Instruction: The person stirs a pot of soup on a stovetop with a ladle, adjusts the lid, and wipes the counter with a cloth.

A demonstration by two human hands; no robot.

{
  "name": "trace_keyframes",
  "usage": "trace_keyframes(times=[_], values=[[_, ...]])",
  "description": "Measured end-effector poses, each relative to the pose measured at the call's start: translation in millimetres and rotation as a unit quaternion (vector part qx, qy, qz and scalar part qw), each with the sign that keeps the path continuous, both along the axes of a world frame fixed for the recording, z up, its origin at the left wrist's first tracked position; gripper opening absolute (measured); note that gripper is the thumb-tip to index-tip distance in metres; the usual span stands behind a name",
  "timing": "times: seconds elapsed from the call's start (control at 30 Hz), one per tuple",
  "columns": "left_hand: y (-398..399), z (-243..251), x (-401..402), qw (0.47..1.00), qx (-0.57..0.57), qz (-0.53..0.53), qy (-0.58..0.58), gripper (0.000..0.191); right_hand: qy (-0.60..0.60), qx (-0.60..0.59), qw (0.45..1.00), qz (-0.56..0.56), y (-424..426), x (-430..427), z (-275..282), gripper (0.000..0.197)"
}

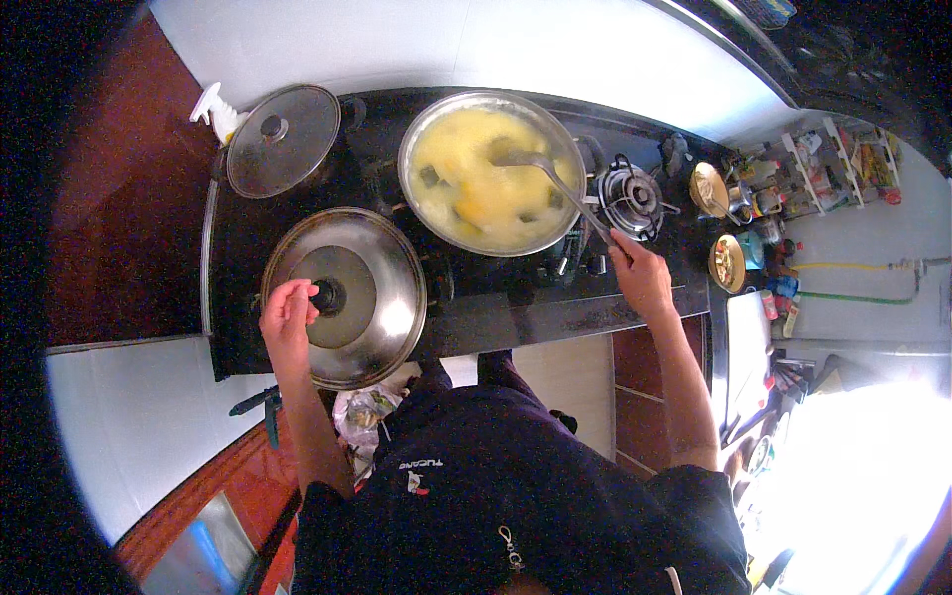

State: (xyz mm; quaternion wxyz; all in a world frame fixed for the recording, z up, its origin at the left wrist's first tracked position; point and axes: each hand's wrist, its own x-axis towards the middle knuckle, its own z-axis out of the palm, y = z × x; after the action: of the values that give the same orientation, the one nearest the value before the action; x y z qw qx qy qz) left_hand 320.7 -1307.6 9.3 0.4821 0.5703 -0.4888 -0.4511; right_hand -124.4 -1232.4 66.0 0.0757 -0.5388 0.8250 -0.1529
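My right hand grips the handle of a metal ladle, whose head dips into a wide steel pan. Yellow broth fills much of this pan, with dark green chunks and orange pieces in it. My left hand hovers at the black knob of a domed steel lid, its fingers curled. Whether those fingers touch or hold the knob cannot be made out. The lid lies left of the pan, near the counter's front edge, and hides what is under it.
A glass lid leans at the back left beside a white spray bottle. Right of the pan is a bare gas burner. Two bowls, one upper and one lower, stand further right. A plastic bag hangs below the counter.
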Motion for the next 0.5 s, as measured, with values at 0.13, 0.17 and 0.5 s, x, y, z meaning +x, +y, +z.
trace_keyframes(times=[0.13,0.17,0.5], values=[[-1,-3,-1,1.0,0.006,-0.018,0.009,0.018,-0.031,0.04,0.998,-0.029,22,12,4,0.03],[0,-2,-2,1.0,0.007,-0.016,0.009,0.019,-0.054,0.042,0.997,-0.034,28,16,6,0.03],[-4,2,-6,0.999,0.016,-0.031,0.013,0.017,-0.135,0.011,0.991,-0.014,57,54,2,0.031]])
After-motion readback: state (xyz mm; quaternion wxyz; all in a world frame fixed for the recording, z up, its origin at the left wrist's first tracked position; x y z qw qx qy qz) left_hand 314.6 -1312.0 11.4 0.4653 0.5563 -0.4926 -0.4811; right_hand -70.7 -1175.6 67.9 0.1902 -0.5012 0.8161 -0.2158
